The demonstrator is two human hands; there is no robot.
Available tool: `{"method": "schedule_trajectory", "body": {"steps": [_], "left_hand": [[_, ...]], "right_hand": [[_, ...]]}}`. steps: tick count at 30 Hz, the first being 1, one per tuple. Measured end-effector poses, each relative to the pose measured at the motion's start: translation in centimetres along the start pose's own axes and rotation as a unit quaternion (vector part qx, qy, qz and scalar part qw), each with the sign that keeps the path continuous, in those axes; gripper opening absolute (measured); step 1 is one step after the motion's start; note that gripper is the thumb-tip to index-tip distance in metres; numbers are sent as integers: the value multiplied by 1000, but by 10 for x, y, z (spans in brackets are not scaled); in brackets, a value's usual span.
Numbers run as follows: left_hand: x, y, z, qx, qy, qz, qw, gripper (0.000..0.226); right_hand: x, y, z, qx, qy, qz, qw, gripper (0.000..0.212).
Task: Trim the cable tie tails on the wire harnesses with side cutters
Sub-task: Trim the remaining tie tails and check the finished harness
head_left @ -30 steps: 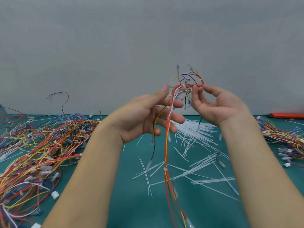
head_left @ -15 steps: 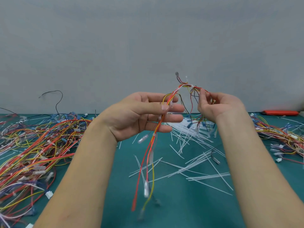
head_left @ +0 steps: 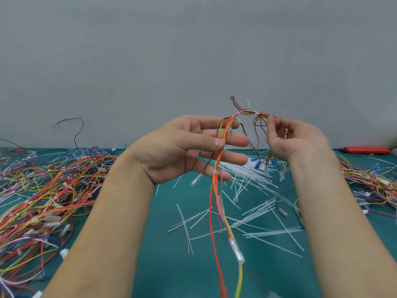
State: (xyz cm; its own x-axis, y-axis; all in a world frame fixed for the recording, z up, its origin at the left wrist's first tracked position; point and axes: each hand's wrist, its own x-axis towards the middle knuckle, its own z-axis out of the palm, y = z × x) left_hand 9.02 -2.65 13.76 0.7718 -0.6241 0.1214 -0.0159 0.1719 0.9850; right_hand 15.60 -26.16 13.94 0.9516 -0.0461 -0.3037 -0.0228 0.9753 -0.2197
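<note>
I hold one wire harness [head_left: 218,190] of red, orange and yellow wires up over the green mat [head_left: 163,265]. My left hand [head_left: 189,149] pinches the bundle between thumb and fingers, the other fingers spread straight. From there the harness arches to my right hand [head_left: 294,138], whose curled fingers grip its branching end with blue and clear terminals. The long tail hangs down toward the bottom edge. A white cable tie [head_left: 255,112] sits on the arch between my hands. A red-handled tool [head_left: 365,149], possibly the side cutters, lies at the far right by the wall.
Several cut white tie tails [head_left: 257,218] lie scattered on the mat under my hands. A big tangle of harnesses [head_left: 43,190] covers the left side, and a smaller pile [head_left: 378,183] lies at the right. A grey wall stands behind.
The hanging tail has swung from the left back to the right and lower. Both hands stay on the harness; my right hand has curled in more since a second ago.
</note>
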Motion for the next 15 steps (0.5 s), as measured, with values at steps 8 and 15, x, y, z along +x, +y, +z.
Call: {"method": "schedule_trajectory", "body": {"steps": [8,15], "left_hand": [[1,1,5,-26,51,16,998,45],[1,-4,-1,73,125,-62,988,34]], "right_hand": [[10,2,-3,-130,4,10,991,11],[8,8,-1,-273,-52,-12,961,19]]}}
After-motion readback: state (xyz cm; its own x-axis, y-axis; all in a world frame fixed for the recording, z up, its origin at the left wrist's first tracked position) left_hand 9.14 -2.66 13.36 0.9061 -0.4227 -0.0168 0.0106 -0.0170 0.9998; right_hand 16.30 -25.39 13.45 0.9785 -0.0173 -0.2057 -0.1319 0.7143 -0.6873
